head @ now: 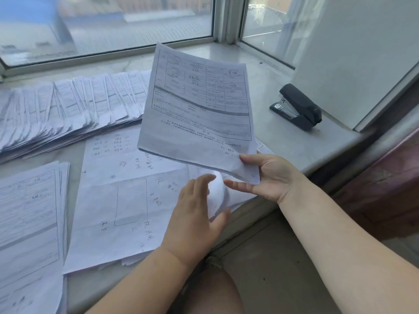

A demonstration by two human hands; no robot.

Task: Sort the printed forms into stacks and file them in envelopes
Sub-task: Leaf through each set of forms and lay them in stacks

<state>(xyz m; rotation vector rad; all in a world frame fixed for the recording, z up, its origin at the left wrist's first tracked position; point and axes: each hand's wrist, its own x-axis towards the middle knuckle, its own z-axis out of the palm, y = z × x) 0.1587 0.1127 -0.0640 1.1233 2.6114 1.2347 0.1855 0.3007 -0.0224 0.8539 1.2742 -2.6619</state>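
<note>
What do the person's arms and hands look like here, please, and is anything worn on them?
Both forearms are bare, with no sleeves in view. The left hand and right hand show no gloves, rings, watch or bracelet.

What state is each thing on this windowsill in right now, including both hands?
Right hand: pinches the lifted form's corner.
Left hand: open, fingers at a curled sheet.
Lifted form: held up off the sill, bowed.
Fanned forms: spread flat in overlapping rows.
Near stack: piled, printed side up.
Handwritten sheets: lying flat.
Stapler: closed, resting on the sill.
Window: shut.
</note>
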